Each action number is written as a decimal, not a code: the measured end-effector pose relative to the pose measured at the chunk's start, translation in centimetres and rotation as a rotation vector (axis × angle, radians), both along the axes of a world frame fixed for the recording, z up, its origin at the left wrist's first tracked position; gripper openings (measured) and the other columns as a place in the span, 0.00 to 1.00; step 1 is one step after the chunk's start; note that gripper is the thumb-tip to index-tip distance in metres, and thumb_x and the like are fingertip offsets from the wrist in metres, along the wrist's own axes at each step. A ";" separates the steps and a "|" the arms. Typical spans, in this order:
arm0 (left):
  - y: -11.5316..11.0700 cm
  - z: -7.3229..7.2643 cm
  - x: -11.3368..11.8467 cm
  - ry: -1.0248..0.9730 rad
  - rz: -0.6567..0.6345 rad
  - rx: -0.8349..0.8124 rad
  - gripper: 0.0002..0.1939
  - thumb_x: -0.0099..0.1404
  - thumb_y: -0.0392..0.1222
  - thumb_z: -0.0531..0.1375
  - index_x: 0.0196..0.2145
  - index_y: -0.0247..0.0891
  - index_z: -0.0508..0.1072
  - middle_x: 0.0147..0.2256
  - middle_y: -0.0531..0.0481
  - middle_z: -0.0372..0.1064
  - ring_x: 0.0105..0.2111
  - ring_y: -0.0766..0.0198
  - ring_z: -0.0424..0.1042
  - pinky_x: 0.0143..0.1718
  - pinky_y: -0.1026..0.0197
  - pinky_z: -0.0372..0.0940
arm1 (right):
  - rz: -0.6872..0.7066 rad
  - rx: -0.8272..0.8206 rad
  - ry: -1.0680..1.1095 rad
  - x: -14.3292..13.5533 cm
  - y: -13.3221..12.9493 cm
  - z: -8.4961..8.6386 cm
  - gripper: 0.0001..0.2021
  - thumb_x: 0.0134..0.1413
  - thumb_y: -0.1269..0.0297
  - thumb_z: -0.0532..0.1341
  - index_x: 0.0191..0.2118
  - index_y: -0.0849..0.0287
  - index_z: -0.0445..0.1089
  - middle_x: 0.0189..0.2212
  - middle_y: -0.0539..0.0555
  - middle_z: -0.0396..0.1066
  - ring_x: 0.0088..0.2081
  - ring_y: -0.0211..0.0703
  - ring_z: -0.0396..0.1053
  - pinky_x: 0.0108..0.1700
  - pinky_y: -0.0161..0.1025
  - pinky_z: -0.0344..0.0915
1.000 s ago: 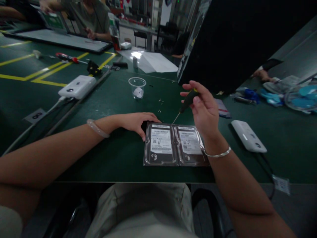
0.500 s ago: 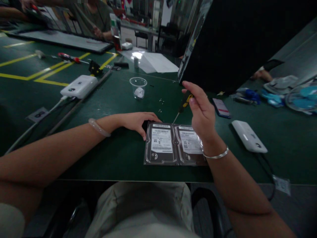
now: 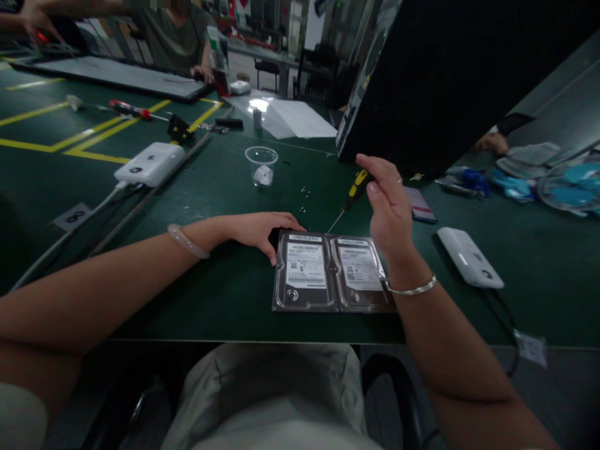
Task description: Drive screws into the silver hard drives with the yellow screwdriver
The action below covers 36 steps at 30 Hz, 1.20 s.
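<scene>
Two hard drives lie flat side by side near the table's front edge, labels up: the left hard drive (image 3: 305, 269) and the right hard drive (image 3: 359, 272). My left hand (image 3: 262, 232) grips the upper left corner of the left one, thumb on its side and fingers at its far edge. In my right hand (image 3: 391, 212) is a black-and-yellow screwdriver (image 3: 355, 190), held at a slant between thumb and fingers. Its tip meets the far edge where the drives adjoin; whether it sits in a screw cannot be made out. Several small screws (image 3: 304, 190) lie beyond the drives.
A clear plastic cup (image 3: 261, 167) with something white inside stands behind the drives. White boxes with cables (image 3: 150, 164) (image 3: 470, 257) flank the work. A large black panel (image 3: 445, 81) rises at the back right, near a phone (image 3: 422, 205). Another person's hand (image 3: 202, 72) is across the table.
My right hand has shifted slightly right and the screwdriver leans further to the right, its tip staying at the drives' far edge. My left hand and the drives have not moved.
</scene>
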State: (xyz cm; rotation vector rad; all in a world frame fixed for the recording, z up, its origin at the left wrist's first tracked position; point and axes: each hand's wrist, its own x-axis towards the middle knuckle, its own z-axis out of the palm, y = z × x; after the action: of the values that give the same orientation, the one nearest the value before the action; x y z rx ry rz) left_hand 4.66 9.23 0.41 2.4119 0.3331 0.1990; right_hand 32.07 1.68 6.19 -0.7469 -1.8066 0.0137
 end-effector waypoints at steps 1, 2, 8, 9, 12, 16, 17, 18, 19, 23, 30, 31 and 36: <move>0.0 0.0 0.0 -0.001 0.001 0.001 0.46 0.50 0.55 0.75 0.63 0.44 0.65 0.60 0.43 0.63 0.61 0.50 0.64 0.64 0.51 0.56 | 0.031 -0.016 0.000 0.1 0.0 0.0 0.19 0.69 0.63 0.53 0.60 0.38 0.69 0.56 0.47 0.71 0.59 0.45 0.67 0.63 0.55 0.65; 0.0 0.0 0.0 -0.002 0.001 0.003 0.46 0.50 0.55 0.75 0.63 0.45 0.65 0.60 0.43 0.63 0.61 0.50 0.64 0.64 0.50 0.56 | 0.064 -0.034 0.006 0.2 0.1 -0.1 0.19 0.69 0.63 0.53 0.60 0.38 0.69 0.57 0.46 0.71 0.60 0.45 0.67 0.65 0.55 0.63; -0.1 0.0 0.0 -0.022 -0.012 0.007 0.46 0.50 0.56 0.75 0.62 0.44 0.65 0.59 0.42 0.64 0.60 0.50 0.65 0.64 0.51 0.57 | 0.170 -0.084 0.127 0.4 1.0 -0.6 0.21 0.61 0.57 0.63 0.59 0.34 0.68 0.51 0.47 0.72 0.46 0.41 0.74 0.50 0.46 0.75; -0.1 0.0 0.0 -0.025 -0.012 0.007 0.46 0.49 0.56 0.75 0.62 0.43 0.66 0.59 0.42 0.64 0.60 0.50 0.65 0.64 0.51 0.57 | 0.145 -0.063 0.135 0.3 1.1 -0.7 0.22 0.58 0.57 0.66 0.58 0.35 0.69 0.49 0.47 0.72 0.44 0.40 0.72 0.48 0.44 0.76; -0.1 -0.1 0.1 -0.021 -0.006 0.007 0.47 0.49 0.56 0.75 0.62 0.42 0.66 0.58 0.42 0.64 0.60 0.50 0.65 0.63 0.52 0.57 | 0.080 -0.055 0.119 0.1 0.8 -0.7 0.21 0.56 0.59 0.67 0.55 0.37 0.72 0.45 0.48 0.70 0.43 0.40 0.70 0.45 0.42 0.75; 0.0 0.0 0.1 -0.021 -0.006 0.006 0.47 0.49 0.57 0.75 0.62 0.43 0.66 0.58 0.42 0.64 0.60 0.50 0.65 0.63 0.52 0.58 | 0.097 -0.096 0.083 0.0 0.1 -0.6 0.18 0.64 0.59 0.60 0.58 0.38 0.70 0.54 0.48 0.71 0.54 0.44 0.70 0.59 0.51 0.69; 0.0 0.0 0.0 -0.020 -0.007 0.007 0.46 0.49 0.57 0.75 0.62 0.43 0.66 0.58 0.42 0.64 0.60 0.50 0.65 0.63 0.51 0.58 | 0.125 -0.119 0.092 0.0 0.1 -0.6 0.18 0.66 0.59 0.57 0.59 0.38 0.69 0.56 0.47 0.71 0.57 0.45 0.69 0.62 0.54 0.66; -0.1 0.1 0.0 -0.020 -0.007 0.008 0.46 0.49 0.57 0.75 0.62 0.43 0.66 0.58 0.42 0.64 0.60 0.50 0.66 0.63 0.51 0.58 | 0.160 -0.150 0.110 0.0 0.1 -0.6 0.18 0.68 0.58 0.55 0.60 0.38 0.68 0.57 0.46 0.71 0.59 0.46 0.69 0.64 0.56 0.65; -0.1 0.1 0.0 -0.017 -0.006 0.008 0.46 0.49 0.57 0.75 0.62 0.44 0.66 0.58 0.42 0.64 0.60 0.50 0.65 0.63 0.51 0.58 | 0.197 -0.183 0.134 0.0 0.1 -0.7 0.17 0.69 0.58 0.54 0.59 0.38 0.68 0.58 0.46 0.71 0.59 0.45 0.70 0.64 0.56 0.65; -0.1 0.1 0.0 -0.007 0.004 0.002 0.46 0.50 0.55 0.75 0.62 0.44 0.66 0.59 0.43 0.63 0.60 0.50 0.65 0.64 0.51 0.57 | 0.276 -0.227 0.234 -0.1 0.5 -0.8 0.14 0.66 0.60 0.58 0.55 0.40 0.70 0.50 0.46 0.74 0.52 0.40 0.75 0.57 0.47 0.73; 0.2 -0.2 0.0 -0.014 -0.005 -0.004 0.46 0.49 0.56 0.75 0.63 0.44 0.65 0.59 0.43 0.64 0.60 0.50 0.65 0.64 0.51 0.57 | 0.264 -0.103 0.357 -0.5 1.0 -0.6 0.14 0.55 0.68 0.69 0.44 0.49 0.68 0.38 0.45 0.75 0.40 0.35 0.76 0.42 0.37 0.75; 0.2 -0.3 0.0 -0.015 -0.007 -0.003 0.46 0.49 0.57 0.75 0.63 0.44 0.65 0.59 0.43 0.64 0.60 0.50 0.65 0.64 0.51 0.57 | 0.247 -0.102 0.342 -0.5 1.1 -0.6 0.14 0.55 0.68 0.69 0.45 0.48 0.67 0.37 0.44 0.74 0.38 0.35 0.75 0.41 0.37 0.75; 0.2 -0.2 0.0 -0.015 -0.008 -0.001 0.46 0.50 0.57 0.74 0.63 0.44 0.65 0.59 0.42 0.64 0.60 0.50 0.65 0.63 0.51 0.57 | 0.053 -0.072 0.197 -0.2 0.7 -0.7 0.12 0.60 0.60 0.64 0.49 0.45 0.73 0.36 0.47 0.71 0.34 0.37 0.71 0.40 0.41 0.74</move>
State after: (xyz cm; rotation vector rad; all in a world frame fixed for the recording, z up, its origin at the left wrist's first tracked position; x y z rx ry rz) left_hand 4.64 9.39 0.23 2.4091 0.3162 0.2126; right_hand 31.88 2.42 5.45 -0.7225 -1.6443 0.1820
